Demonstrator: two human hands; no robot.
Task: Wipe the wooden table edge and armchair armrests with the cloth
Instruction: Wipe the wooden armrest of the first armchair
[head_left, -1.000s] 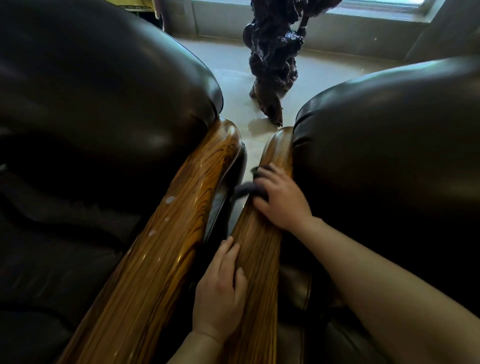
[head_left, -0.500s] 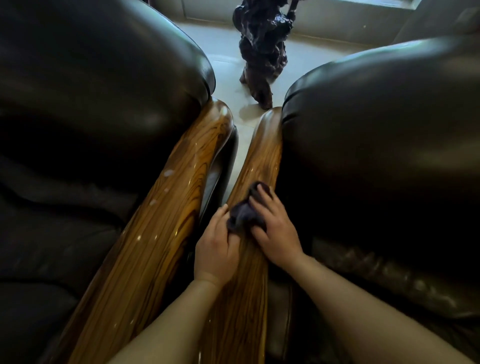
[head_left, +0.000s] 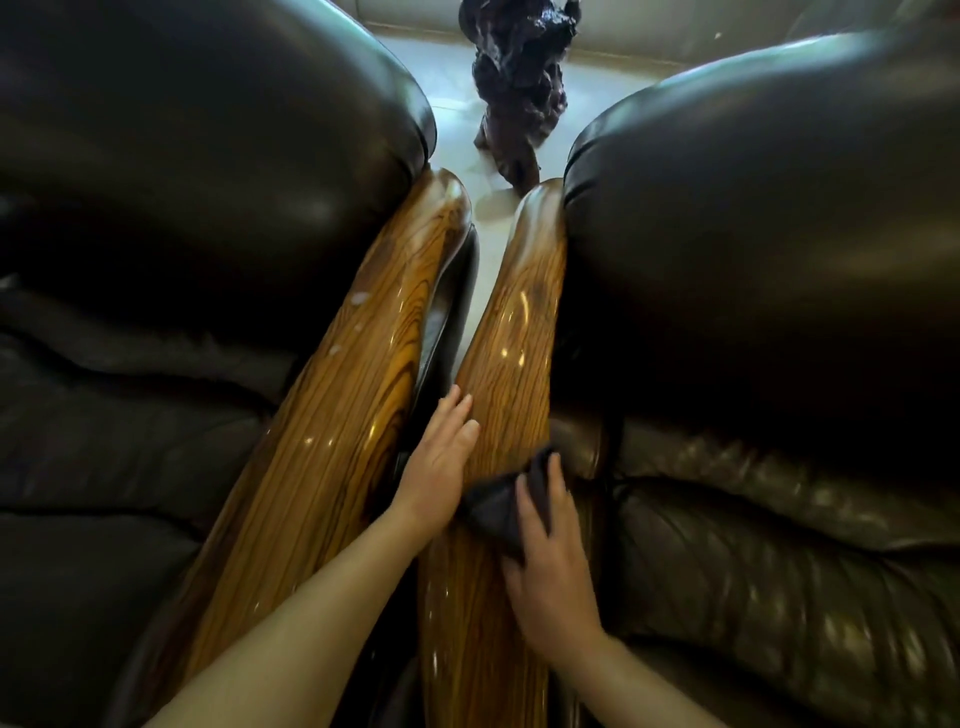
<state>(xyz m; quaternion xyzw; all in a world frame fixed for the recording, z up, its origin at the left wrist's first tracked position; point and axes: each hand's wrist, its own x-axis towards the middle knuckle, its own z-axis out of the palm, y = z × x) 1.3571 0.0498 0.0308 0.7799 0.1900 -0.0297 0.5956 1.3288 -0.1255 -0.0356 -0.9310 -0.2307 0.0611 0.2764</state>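
Two glossy wooden armrests run side by side between two dark leather armchairs: the left armrest (head_left: 332, 431) and the right armrest (head_left: 514, 353). My right hand (head_left: 550, 566) presses a dark cloth (head_left: 501, 501) flat onto the near part of the right armrest. My left hand (head_left: 439, 462) lies flat with fingers together on that armrest's left edge, beside the cloth. White specks show on the left armrest's upper part. No wooden table is in view.
The left armchair (head_left: 182, 218) and the right armchair (head_left: 753, 270) flank the armrests, with a narrow gap between them. A dark carved wooden sculpture (head_left: 517, 88) stands on the pale floor (head_left: 441, 78) beyond the armrest tips.
My right hand has slid the cloth down the right armrest toward me. My left hand has moved slightly up along the armrest's left edge. The view has shifted forward.
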